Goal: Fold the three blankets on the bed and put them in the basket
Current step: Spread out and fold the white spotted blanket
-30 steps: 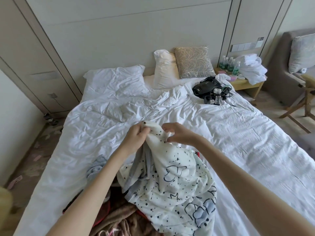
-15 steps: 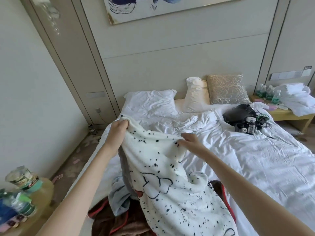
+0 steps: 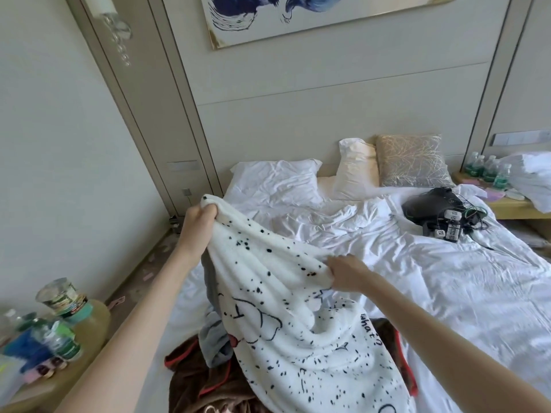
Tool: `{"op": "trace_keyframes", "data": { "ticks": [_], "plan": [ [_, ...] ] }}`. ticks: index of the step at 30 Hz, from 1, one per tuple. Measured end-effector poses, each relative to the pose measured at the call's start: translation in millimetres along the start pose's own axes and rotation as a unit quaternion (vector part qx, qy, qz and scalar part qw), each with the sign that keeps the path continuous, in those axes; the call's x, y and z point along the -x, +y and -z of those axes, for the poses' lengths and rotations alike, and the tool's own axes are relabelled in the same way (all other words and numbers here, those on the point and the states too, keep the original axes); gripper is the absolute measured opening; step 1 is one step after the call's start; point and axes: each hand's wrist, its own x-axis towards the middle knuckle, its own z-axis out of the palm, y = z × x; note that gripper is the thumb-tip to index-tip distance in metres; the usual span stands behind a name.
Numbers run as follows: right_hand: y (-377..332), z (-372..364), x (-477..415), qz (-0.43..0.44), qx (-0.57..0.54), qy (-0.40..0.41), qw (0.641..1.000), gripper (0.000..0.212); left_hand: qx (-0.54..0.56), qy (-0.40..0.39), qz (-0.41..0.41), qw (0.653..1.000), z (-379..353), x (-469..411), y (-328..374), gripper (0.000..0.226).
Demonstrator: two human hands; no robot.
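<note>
A white fleece blanket [image 3: 286, 320] with black speckles and cartoon outlines hangs lifted over the near end of the bed [image 3: 447, 278]. My left hand [image 3: 198, 217] grips its top edge, raised high at the left. My right hand [image 3: 347, 275] pinches the same edge lower and to the right. Under the hanging cloth lie a brown blanket with a red border [image 3: 202, 380] and a grey-blue blanket [image 3: 216, 344], both crumpled. No basket is in view.
White pillows [image 3: 274, 181] and a beige patterned cushion [image 3: 413, 160] lean at the headboard. A black bag with cables and small devices [image 3: 438, 213] lies on the duvet at right. Bottles stand on both nightstands [image 3: 89, 320] [image 3: 512, 205].
Both hands have raised the speckled blanket off the pile and drawn apart along its edge, the left going up and left. The camera has tilted upward.
</note>
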Motion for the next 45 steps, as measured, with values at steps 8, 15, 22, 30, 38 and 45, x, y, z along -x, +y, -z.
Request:
{"op": "trace_keyframes", "data": {
  "ticks": [8,15,22,30,38,45],
  "plan": [
    [39,79,-13,-0.093,0.088,0.296,0.947,0.024,-0.090,0.060,-0.026,0.994,13,-14,-16,0.024],
    [63,179,-9,-0.181,0.140,0.320,0.919,0.042,-0.072,0.069,-0.032,0.995,-8,-64,47,0.030],
    [42,300,21,-0.191,-0.079,0.495,0.844,0.016,0.063,0.115,-0.047,0.990,-15,-118,148,0.025],
    [-4,455,100,-0.051,-0.267,0.672,0.688,0.018,0.178,0.139,-0.150,0.963,6,-138,312,0.032],
    [-42,505,175,0.015,-0.093,0.808,0.582,0.011,0.135,0.248,-0.388,0.877,34,-118,390,0.021],
    [6,414,183,-0.143,-0.031,0.667,0.730,0.013,-0.014,0.088,-0.237,0.968,-20,-84,299,0.020]
  ]
}}
